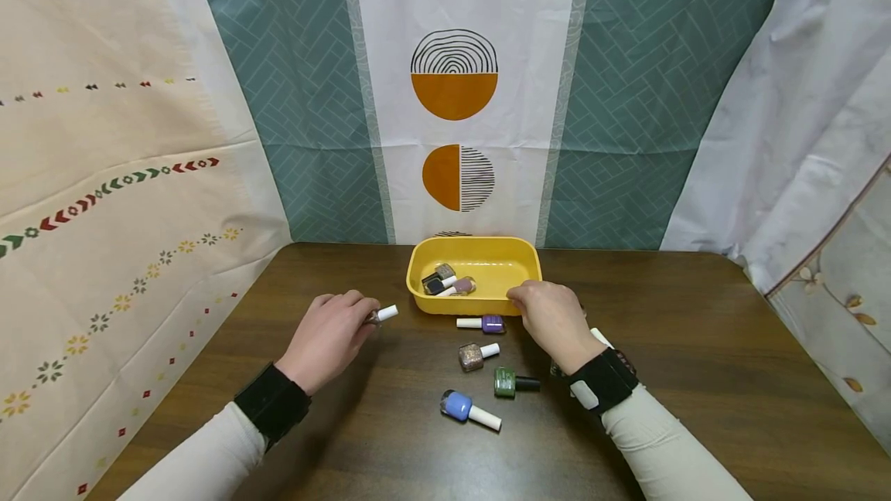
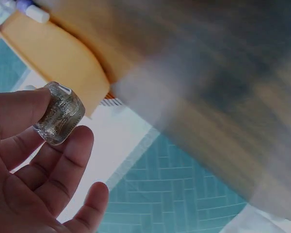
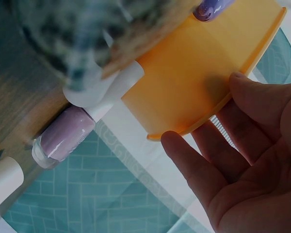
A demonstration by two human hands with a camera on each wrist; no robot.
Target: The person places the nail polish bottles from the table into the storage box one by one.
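Observation:
My left hand point(image 1: 332, 337) holds a glittery nail polish bottle point(image 2: 63, 114) between thumb and fingers, its white cap pointing right in the head view. It hovers left of a yellow plastic bin point(image 1: 480, 305). My right hand point(image 1: 554, 321) grips the bin's near right rim, the thumb on the outer wall and the fingers over the edge. Inside the bin, at its left end, lie several bottles, among them a dark polish point(image 1: 435, 285) and a mauve polish point(image 1: 464, 285). Just in front of the bin lies a purple polish point(image 1: 493, 324).
On the brown table point(image 1: 390, 439) lie a glitter polish point(image 1: 471, 357), a green polish point(image 1: 504, 383) with a black cap, and a blue polish point(image 1: 457, 406). A pink-mauve polish point(image 3: 68, 133) and other bottles lie by the right wrist, partly hidden. Patterned curtains point(image 1: 313, 99) hang behind.

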